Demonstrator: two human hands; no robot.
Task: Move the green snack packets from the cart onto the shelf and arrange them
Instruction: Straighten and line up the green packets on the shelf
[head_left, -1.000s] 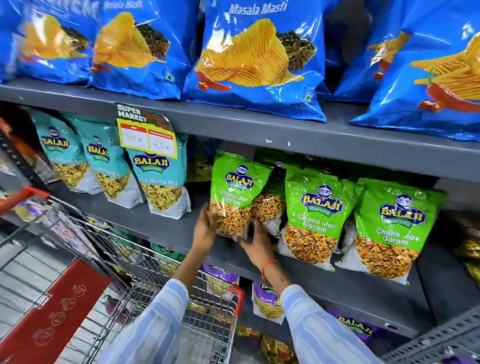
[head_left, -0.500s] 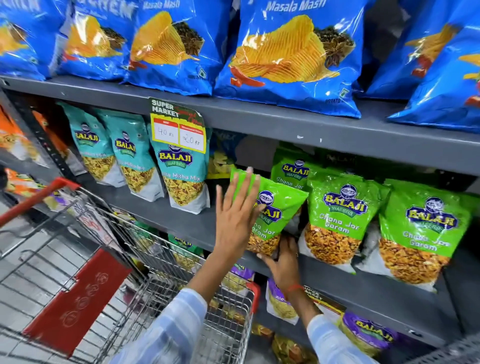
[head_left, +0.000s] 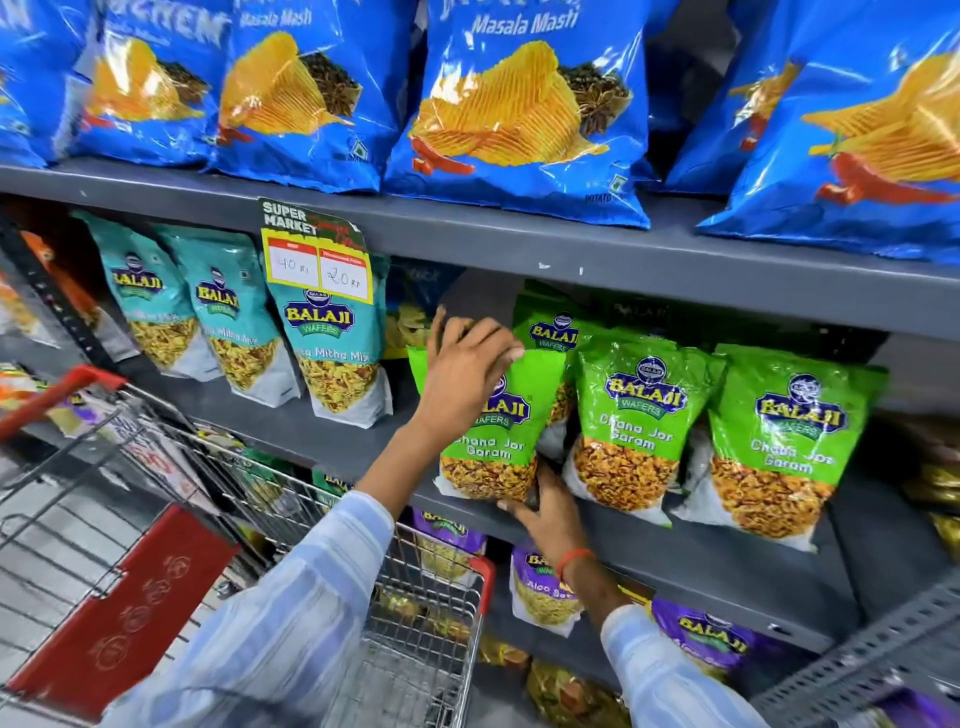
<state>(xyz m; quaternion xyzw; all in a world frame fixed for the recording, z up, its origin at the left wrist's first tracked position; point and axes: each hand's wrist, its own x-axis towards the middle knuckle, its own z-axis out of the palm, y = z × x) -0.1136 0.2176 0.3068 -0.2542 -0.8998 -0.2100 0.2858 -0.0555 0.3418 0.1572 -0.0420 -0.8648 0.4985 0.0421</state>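
Note:
A green snack packet (head_left: 496, 447) stands upright at the left end of a row on the grey middle shelf (head_left: 691, 558). My left hand (head_left: 467, 371) lies over its top with the fingers curled on the upper edge. My right hand (head_left: 545, 512) holds its bottom right corner against the shelf. Two more green packets (head_left: 636, 421) (head_left: 779, 441) stand to its right, and another green packet (head_left: 550, 325) shows behind. The wire cart (head_left: 395, 597) with red trim is below left; its contents are hard to make out.
Teal snack packets (head_left: 322, 358) stand left of the green row under a price tag (head_left: 317, 254). Blue chip bags (head_left: 519, 109) fill the top shelf. Purple packets (head_left: 540, 587) sit on the lower shelf. A bare stretch of shelf lies between teal and green packets.
The green packet has been stood upright. My left hand went from flat on its face up to its top edge, and my right hand stayed at the bottom.

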